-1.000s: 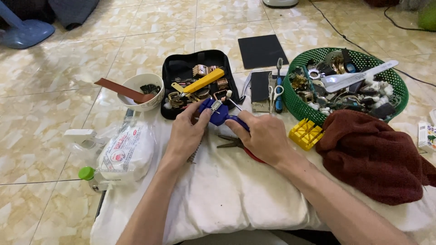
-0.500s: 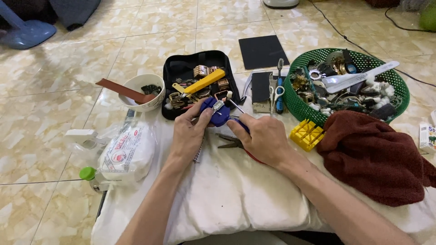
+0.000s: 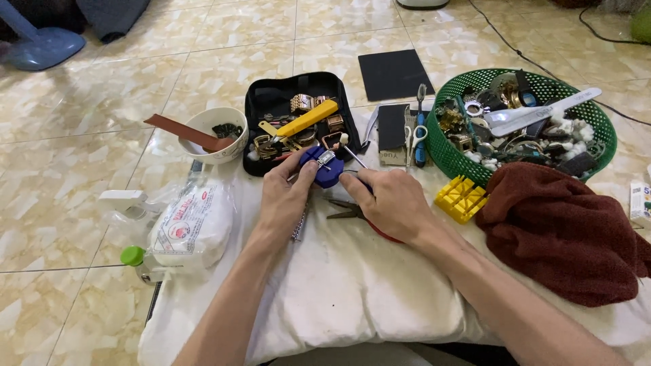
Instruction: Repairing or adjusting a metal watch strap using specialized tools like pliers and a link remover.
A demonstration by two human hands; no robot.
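My left hand and my right hand meet over a small blue tool on a white cloth-covered cushion. The left thumb and fingers press the blue tool, with a small square watch face and a metal watch band that trails down under the left hand. My right hand pinches the tool's right side. Under the right hand lie pliers with red handles.
A black open case of parts and a yellow tool sits behind the hands. Green basket of watch parts, yellow block and dark red towel on the right. White bowl, plastic bag and bottle on the left.
Both hands stay on the blue tool with only slight finger shifts; the view has moved a little.
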